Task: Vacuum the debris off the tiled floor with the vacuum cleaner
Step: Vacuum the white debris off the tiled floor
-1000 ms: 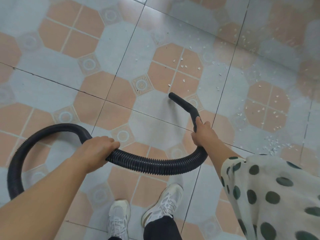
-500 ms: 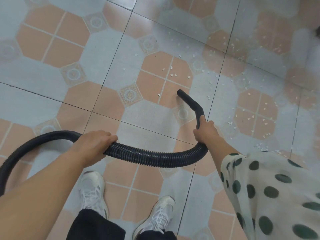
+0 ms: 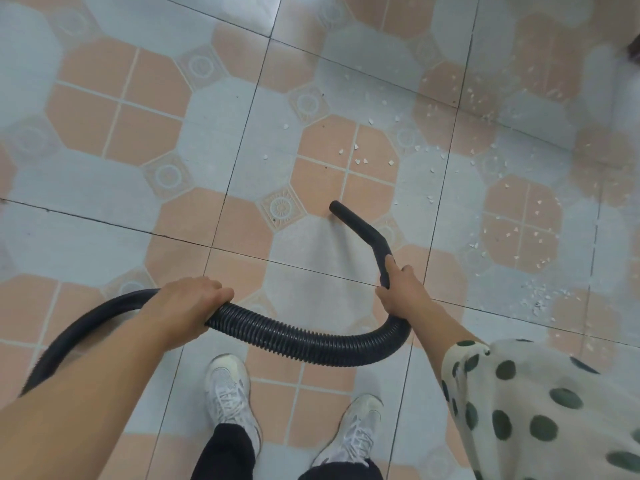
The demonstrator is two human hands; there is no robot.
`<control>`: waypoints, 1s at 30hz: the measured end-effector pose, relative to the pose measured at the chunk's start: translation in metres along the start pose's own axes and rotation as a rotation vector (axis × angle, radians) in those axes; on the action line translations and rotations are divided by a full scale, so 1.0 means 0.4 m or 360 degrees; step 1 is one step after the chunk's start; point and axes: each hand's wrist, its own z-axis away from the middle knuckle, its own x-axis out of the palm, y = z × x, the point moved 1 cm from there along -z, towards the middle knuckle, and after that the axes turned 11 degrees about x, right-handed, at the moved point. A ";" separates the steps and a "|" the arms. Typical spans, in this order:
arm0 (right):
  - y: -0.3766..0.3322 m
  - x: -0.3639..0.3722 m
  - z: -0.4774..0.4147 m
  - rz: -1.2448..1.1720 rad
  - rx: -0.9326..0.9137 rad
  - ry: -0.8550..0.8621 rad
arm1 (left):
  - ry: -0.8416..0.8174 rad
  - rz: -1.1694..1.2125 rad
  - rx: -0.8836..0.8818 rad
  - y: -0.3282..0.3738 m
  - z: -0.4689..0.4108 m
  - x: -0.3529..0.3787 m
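A black ribbed vacuum hose (image 3: 294,336) curves across the lower middle of the view. My left hand (image 3: 187,303) grips it at the left, knuckles up. My right hand (image 3: 401,289) holds the smooth bent nozzle tube (image 3: 363,230), whose open tip hovers low over a peach tile at the centre. Small white debris flakes (image 3: 360,157) lie scattered just beyond the tip. More flakes (image 3: 519,233) spread to the right, with a denser patch (image 3: 540,299) near my right forearm. The vacuum's body is out of view.
The floor is pale blue and peach octagon-patterned tile (image 3: 114,126). My two white sneakers (image 3: 228,393) (image 3: 353,431) stand below the hose. A polka-dot sleeve (image 3: 540,410) covers my right arm at the lower right. A dark object (image 3: 633,48) sits at the right edge.
I have stepped forward, my feet changing places. The nozzle tip has swung back left, short of the flakes on the peach tile. Both hands keep their grips.
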 end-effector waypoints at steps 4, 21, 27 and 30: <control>-0.113 -0.038 -0.015 0.0020 -0.0065 0.0058 | 0.0049 0.0049 -0.0106 -0.066 0.039 -0.016; -0.458 -0.120 -0.067 0.0160 -0.0178 0.0243 | 0.0086 0.0130 -0.0412 -0.268 0.150 -0.054; -0.458 -0.179 -0.102 0.0081 0.0006 0.0250 | 0.0151 0.0157 -0.0432 -0.287 0.118 -0.099; -0.471 -0.207 -0.129 0.0081 -0.0018 0.0287 | 0.0185 0.0161 -0.0442 -0.292 0.093 -0.105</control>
